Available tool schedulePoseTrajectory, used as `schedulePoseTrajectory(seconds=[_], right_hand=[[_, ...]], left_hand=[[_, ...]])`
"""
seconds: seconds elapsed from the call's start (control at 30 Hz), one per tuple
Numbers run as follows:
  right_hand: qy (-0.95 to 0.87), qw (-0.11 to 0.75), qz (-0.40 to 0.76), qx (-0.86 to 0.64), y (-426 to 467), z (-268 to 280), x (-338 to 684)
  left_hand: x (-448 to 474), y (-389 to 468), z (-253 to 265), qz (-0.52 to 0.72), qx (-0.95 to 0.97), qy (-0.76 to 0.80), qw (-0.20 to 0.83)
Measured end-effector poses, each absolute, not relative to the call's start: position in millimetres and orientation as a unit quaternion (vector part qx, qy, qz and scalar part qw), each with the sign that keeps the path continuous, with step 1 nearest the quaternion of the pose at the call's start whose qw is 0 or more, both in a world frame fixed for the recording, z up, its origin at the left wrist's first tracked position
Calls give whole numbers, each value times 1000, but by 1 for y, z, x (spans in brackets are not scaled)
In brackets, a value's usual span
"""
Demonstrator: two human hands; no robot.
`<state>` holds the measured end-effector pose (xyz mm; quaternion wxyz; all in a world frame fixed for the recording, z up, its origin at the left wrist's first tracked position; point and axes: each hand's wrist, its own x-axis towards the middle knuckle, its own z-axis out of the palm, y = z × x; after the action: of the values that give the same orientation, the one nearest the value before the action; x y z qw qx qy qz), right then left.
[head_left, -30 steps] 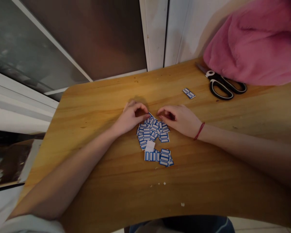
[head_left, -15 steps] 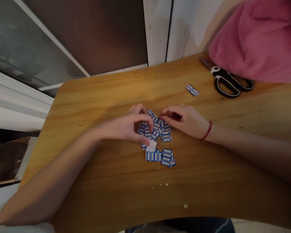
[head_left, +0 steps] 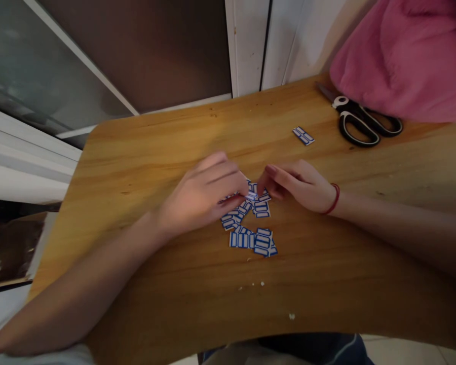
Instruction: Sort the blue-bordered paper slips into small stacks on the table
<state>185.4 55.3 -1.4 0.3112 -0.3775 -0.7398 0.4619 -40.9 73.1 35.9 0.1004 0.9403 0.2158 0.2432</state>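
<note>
Left hand (head_left: 203,195): fingers together, pinching one label from the label pile (head_left: 251,223).
Right hand (head_left: 298,185): fingers curled together, tips beside the same label.

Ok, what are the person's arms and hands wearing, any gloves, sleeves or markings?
No gloves: both hands are bare, and so are the forearms. The right hand has a thin red string bracelet round its wrist. The left hand wears nothing; a bit of white sleeve shows far up that arm at the picture's lower edge. No rings or watch visible.
</note>
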Motion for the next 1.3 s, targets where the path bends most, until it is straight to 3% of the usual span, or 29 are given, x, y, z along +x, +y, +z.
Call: schedulePoseTrajectory(seconds=[0.1,0.17,0.33,0.5,0.63,0.77,0.9,1.13,1.3], right_hand=[[-727,256,547,-326,55,0,186],[-722,240,566,-316,57,0,185],[-682,249,598,-340,60,-2,181],[-686,249,599,-330,59,-3,179],[-702,245,588,-320,60,-5,179],[-692,287,585,-309,62,-8,181],[-687,289,590,-310,62,-7,181],[-718,320,517,-338,63,-8,183],[-697,333,537,-340,63,-10,182]], left_hand=[[-44,69,28,291,948,94,-83],[-45,67,25,298,944,26,-139],[-45,69,22,238,957,43,-163],[-47,72,15,267,947,18,-178],[-42,71,18,232,963,78,-111],[-35,64,37,141,950,264,92],[-33,57,47,-13,937,227,267],[-37,54,33,-57,924,182,332],[-35,53,37,-59,912,182,364]])
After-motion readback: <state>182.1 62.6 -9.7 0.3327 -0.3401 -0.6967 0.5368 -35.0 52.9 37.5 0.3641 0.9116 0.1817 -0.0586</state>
